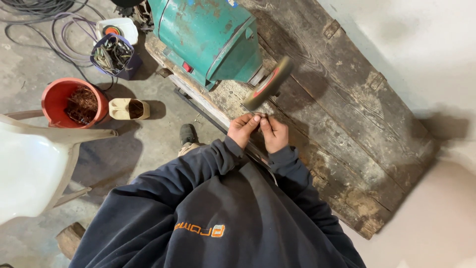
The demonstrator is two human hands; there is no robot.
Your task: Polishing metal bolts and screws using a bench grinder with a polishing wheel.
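Whatever the left hand (244, 129) and right hand (274, 133) pinch between their fingers (256, 119) is too small to tell. The green motor (206, 37) is cut off by the top edge, and its housing hides the hub of the wheel (267, 83). The person's torso covers the near end of the counter (347, 129) and all but the toe of a shoe (187, 134). The white chair (29, 168) runs off the left edge. The tangle inside the red bucket (54, 97) is unclear.
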